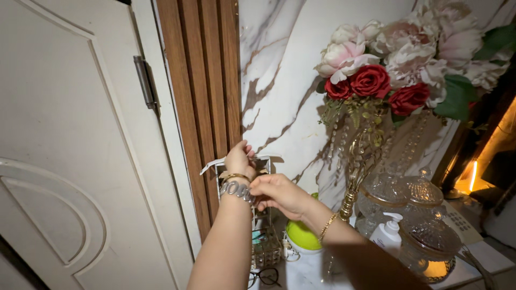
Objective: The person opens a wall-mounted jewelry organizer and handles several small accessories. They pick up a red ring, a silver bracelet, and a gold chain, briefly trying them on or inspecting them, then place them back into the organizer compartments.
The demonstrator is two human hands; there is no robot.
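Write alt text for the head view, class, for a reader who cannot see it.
The right hand fingers a silver bracelet on the raised left hand's wrist, beside a vase of flowers and glass jars.

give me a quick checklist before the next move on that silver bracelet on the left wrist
1. Right hand fingers touching the silver chain-link bracelet: ok.
2. Bracelet around the wrist of the left hand: ok.
3. Clasp shut: cannot tell, fingers hide it.
4. Thin gold bangle clear of the silver links: not ok, they sit right beside each other.
5. Left forearm held upright: ok.
6. Black-framed glasses lie low on the counter, away from both hands: ok.
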